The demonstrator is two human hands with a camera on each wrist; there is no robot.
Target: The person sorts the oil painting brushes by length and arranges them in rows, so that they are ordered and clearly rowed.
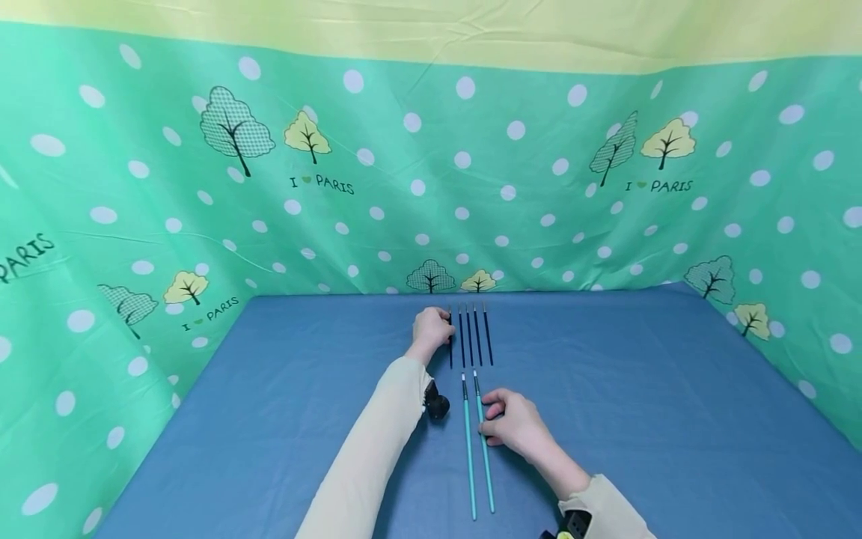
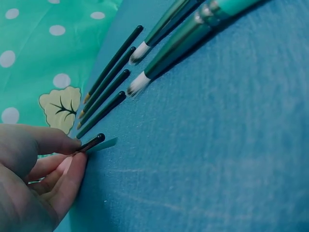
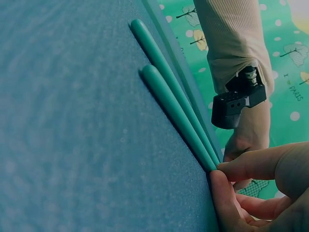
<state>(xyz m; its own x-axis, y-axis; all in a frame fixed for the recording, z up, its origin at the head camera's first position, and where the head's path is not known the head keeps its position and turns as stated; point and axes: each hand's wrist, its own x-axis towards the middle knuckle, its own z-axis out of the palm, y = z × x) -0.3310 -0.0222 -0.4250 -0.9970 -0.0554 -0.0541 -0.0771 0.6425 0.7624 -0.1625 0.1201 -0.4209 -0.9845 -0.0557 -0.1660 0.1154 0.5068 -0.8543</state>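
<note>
At the far side of the table, my left hand (image 1: 429,329) pinches a thin black paintbrush (image 1: 450,353), the leftmost of a row. In the left wrist view its rounded dark handle end (image 2: 99,138) pokes out between thumb and fingers, slightly above the cloth. Several similar black paintbrushes (image 1: 480,344) lie to its right, side by side. Nearer to me lie two longer teal paintbrushes with white bristles. Thumb and fingertips of my right hand (image 1: 517,423) pinch the right teal paintbrush (image 1: 486,468); the left teal paintbrush (image 1: 469,457) lies beside it, apart from the hand.
A blue cloth (image 1: 640,404) covers the table. Behind and at the sides hangs a green curtain (image 1: 471,172) with white dots and printed trees. Small black cameras are strapped to both wrists, the left camera (image 1: 436,404) hanging close to the teal brush tips.
</note>
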